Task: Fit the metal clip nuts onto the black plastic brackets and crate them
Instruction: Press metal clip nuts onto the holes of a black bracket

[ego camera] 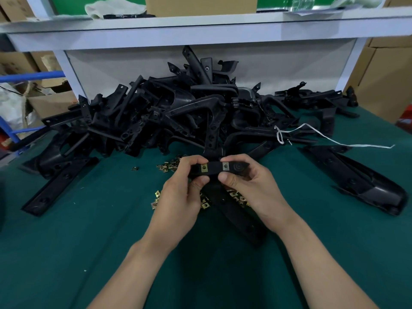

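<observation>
Head view, clip-fitting stage. I hold one black bracket (219, 169) level above the green table (89, 241), in front of the heap of unfitted brackets (178, 108). My left hand (178, 197) grips the bracket's left end, thumb underneath and fingers curled over the top edge; my right hand (254, 186) grips it to the right of centre, thumb pressed against the lower edge just below the right clip nut (226, 166). A left clip nut (204, 168) sits beside it on the same bar; both appear seated, though I cannot tell whether either is fully home. A round boss at the bar's right end carries no clip. Loose clip nuts (169, 167) lie scattered on the cloth behind and beneath my hands, with one stray clip nut (134, 168) apart to the left. A white cord (323, 136) trails across the pile at right. No crate is in view.

I judge the step to be the final seating of the right clip. The next move calls for checking both clips, then carrying the bracket to a crate somewhere out of frame.
</observation>
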`<state>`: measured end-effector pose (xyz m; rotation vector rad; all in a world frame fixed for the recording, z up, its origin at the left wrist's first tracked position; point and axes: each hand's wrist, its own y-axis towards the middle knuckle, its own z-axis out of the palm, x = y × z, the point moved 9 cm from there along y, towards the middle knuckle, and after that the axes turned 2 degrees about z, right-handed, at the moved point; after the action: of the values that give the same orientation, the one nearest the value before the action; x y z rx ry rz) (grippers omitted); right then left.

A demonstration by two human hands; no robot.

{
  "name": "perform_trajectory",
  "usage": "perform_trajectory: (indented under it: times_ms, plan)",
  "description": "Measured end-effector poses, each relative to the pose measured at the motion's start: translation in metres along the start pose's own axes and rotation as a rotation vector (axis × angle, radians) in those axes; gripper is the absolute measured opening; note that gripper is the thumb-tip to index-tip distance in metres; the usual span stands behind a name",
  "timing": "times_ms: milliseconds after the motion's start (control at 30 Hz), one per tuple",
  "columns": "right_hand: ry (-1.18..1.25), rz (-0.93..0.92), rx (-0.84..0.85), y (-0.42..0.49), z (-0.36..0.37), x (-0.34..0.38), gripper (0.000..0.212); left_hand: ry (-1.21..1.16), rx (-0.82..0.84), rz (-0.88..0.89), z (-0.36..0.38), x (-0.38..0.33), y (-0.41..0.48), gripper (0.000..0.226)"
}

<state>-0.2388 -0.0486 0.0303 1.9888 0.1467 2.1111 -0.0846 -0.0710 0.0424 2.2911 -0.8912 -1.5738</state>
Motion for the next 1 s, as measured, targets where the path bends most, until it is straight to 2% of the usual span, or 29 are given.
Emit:
perform_trajectory:
  times_ms: [200, 300, 367, 467, 567, 633, 700, 767, 900, 1000]
  plan:
    - [0.004, -0.011, -0.007, 0.0, 0.0, 0.0, 0.024, 0.026, -0.014, 0.003, -0.003, -0.001, 0.0, 0.049]
    - [0.031, 0.015, -0.021, 0.001, -0.002, -0.004, 0.025, 0.027, -0.042, -0.031, -0.003, 0.001, -0.001, 0.037]
    - [0.124, 0.073, -0.021, 0.001, -0.003, -0.009, 0.026, -0.11, -0.094, -0.05, -0.007, -0.001, -0.002, 0.027]
    - [0.403, 0.17, 0.008, 0.003, 0.008, -0.017, 0.03, -0.408, -0.151, -0.091, -0.011, -0.001, 0.0, 0.032]
    - [0.654, 0.206, -0.01, 0.003, 0.02, -0.023, 0.043, -0.498, -0.158, -0.107, -0.009, -0.002, 0.002, 0.032]
    - [0.74, 0.224, -0.028, 0.001, 0.024, -0.025, 0.043, -0.613, -0.14, -0.139, -0.004, 0.001, 0.003, 0.034]
    - [0.758, 0.222, -0.018, 0.0, 0.024, -0.024, 0.051, -0.738, -0.086, -0.187, 0.003, 0.005, 0.004, 0.035]
    - [0.746, 0.208, 0.005, -0.002, 0.024, -0.02, 0.058, -0.628, -0.029, -0.136, 0.006, -0.003, 0.004, 0.037]
    - [0.638, 0.205, 0.048, -0.002, 0.026, -0.022, 0.05, -0.424, 0.16, -0.047, 0.031, -0.017, -0.008, 0.043]
    - [0.464, 0.205, 0.004, 0.0, 0.021, -0.023, 0.059, -0.261, 0.168, 0.034, 0.033, -0.019, -0.011, 0.044]
